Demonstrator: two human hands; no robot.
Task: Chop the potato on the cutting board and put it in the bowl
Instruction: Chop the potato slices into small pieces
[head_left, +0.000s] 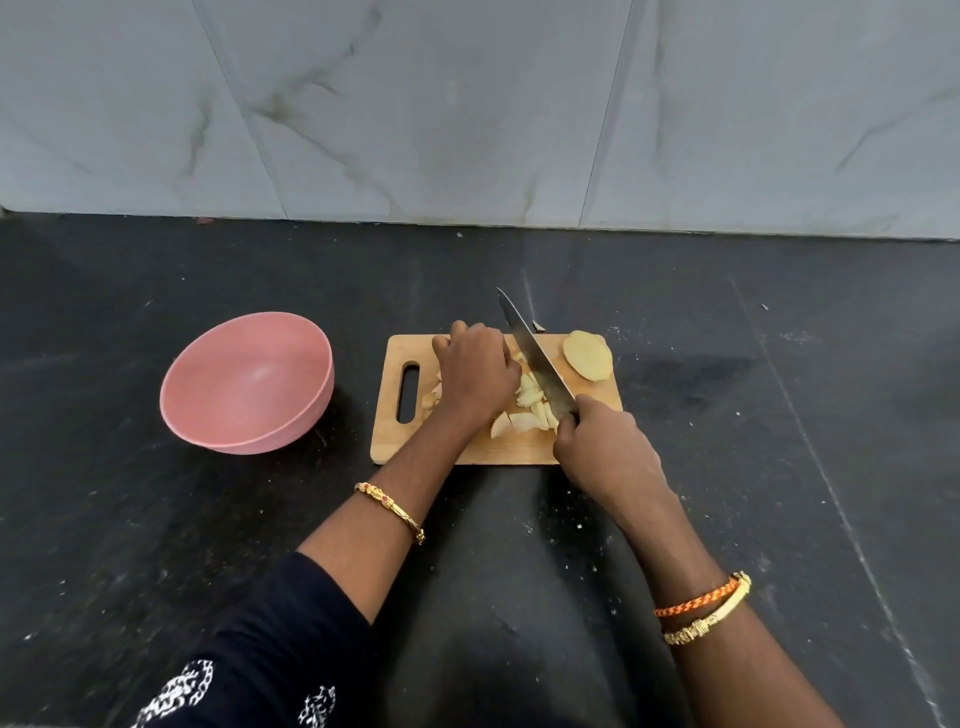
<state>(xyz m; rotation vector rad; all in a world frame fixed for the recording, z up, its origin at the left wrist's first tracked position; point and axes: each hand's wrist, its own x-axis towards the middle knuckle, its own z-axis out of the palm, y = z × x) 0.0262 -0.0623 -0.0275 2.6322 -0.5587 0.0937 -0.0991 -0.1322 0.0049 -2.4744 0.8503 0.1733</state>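
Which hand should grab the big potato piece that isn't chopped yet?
Probably the left hand. It holds no tool and rests on the cut pieces on the cutting board. The right hand is busy gripping the knife, whose blade lies between the left hand and the uncut potato half.

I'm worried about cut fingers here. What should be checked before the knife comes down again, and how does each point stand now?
1. Right hand grips the knife handle firmly: ok.
2. Left hand fingers curled away from the blade: cannot tell; the hand sits right beside it, fingertips hidden.
3. Chopped pieces lie on the cutting board: ok.
4. Potato half uncut at the board's far right corner, clear of the blade: ok.
5. Board flat on the counter: ok.
6. Pink bowl empty, to the left of the board: ok.
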